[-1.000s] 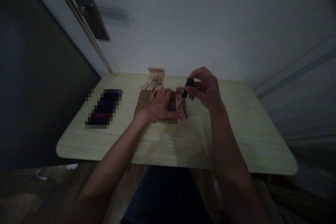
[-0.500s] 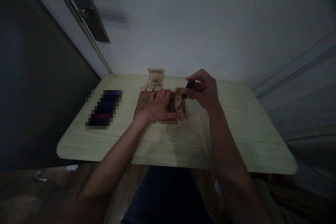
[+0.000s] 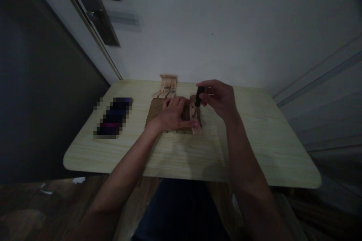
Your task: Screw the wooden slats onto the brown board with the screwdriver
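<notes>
Right hand: we grasp one dark-handled screwdriver, tilted, tip down at the pale wooden strip. Strip: left of that hand, long axis near-to-far, on the brown board's right end. Left hand: ours, spread, thumb on strip.

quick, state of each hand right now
Left hand: open, spread over the brown board, thumb on the pale wooden piece.
Right hand: closed, holding the black-handled screwdriver.
</notes>
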### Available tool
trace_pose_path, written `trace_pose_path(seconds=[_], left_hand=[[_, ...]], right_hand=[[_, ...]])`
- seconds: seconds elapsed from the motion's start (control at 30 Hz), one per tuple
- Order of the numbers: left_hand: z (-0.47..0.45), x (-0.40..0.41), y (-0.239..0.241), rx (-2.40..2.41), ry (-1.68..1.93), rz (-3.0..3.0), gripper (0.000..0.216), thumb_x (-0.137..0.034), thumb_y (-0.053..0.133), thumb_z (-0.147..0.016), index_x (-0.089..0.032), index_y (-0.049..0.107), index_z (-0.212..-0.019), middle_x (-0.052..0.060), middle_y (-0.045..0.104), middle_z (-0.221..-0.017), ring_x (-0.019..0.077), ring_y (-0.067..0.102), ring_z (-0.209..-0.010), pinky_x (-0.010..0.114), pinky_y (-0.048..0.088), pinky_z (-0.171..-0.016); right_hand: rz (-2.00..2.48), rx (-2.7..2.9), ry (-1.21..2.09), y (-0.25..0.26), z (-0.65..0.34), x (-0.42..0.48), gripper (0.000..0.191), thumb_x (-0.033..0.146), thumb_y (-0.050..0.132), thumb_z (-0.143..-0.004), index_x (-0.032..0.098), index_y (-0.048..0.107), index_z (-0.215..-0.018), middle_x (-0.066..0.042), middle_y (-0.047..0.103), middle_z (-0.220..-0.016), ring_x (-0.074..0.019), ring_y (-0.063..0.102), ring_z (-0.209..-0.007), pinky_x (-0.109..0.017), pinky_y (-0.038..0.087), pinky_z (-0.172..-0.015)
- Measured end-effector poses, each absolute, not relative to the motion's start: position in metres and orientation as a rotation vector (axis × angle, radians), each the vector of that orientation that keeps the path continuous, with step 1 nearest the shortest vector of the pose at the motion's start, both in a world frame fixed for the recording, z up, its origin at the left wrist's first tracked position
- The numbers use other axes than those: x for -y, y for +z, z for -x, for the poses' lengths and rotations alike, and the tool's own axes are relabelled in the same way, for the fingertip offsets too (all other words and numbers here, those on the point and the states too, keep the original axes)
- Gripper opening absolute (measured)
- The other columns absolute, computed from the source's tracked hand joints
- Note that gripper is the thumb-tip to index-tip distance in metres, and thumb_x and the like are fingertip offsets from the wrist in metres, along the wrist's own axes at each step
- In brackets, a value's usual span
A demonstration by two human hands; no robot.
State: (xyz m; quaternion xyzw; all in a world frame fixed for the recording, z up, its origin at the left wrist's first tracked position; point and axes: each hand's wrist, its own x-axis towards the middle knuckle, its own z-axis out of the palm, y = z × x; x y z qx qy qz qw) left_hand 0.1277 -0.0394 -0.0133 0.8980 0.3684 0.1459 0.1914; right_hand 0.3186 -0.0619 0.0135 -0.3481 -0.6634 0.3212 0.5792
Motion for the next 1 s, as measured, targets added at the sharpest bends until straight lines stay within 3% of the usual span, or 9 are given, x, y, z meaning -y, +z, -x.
trace_pose_path(seconds=[0.3, 0.47, 0.77, 1.0], left_hand=[[-0.1287, 0.0402, -0.0119, -1.056, 0.381, -2.521, 0.079, -0.080, 0.052, -0.072, -0.022, 0.042, -0.126, 0.012, 0.048, -0.132, 0.0342, 0.040, -0.128, 0.054, 0.022, -0.109], [-0.1290, 0.0404, -0.0117, -1.061, 0.376, -2.517, 0.079, -0.079, 0.053, -0.072, -0.023, 0.042, -0.127, 0.012, 0.048, -0.133, 0.0338, 0.039, -0.129, 0.054, 0.021, -0.110], [-0.1289, 0.0394, -0.0124, -1.037, 0.386, -2.517, 0.081, -0.080, 0.053, -0.071, -0.022, 0.042, -0.126, 0.012, 0.048, -0.132, 0.0329, 0.040, -0.128, 0.054, 0.021, -0.111], [-0.1282, 0.0386, -0.0133, -1.038, 0.389, -2.525, 0.081, -0.081, 0.052, -0.071, -0.022, 0.042, -0.126, 0.012, 0.048, -0.131, 0.0335, 0.040, -0.128, 0.054, 0.021, -0.111]], right_hand=[[0.829, 1.489, 0.738, 0.0172, -0.3175, 0.0653, 0.029, 0.033, 0.075, -0.075, 0.024, 0.051, -0.089, 0.007, 0.052, -0.080, -0.0018, 0.052, -0.048, -0.014, 0.047, -0.038], [0.838, 1.513, 0.733, 0.0173, -0.3175, 0.0663, 0.029, 0.034, 0.071, -0.079, 0.026, 0.045, -0.089, 0.008, 0.057, -0.079, -0.0023, 0.051, -0.046, -0.014, 0.042, -0.033], [0.830, 1.514, 0.729, 0.0150, -0.3157, 0.0644, 0.028, 0.032, 0.069, -0.081, 0.027, 0.043, -0.090, 0.009, 0.058, -0.077, -0.0015, 0.048, -0.041, -0.014, 0.036, -0.030], [0.845, 1.515, 0.716, 0.0147, -0.3149, 0.0660, 0.027, 0.034, 0.069, -0.081, 0.027, 0.044, -0.088, 0.008, 0.059, -0.076, -0.0031, 0.049, -0.043, -0.016, 0.037, -0.032]])
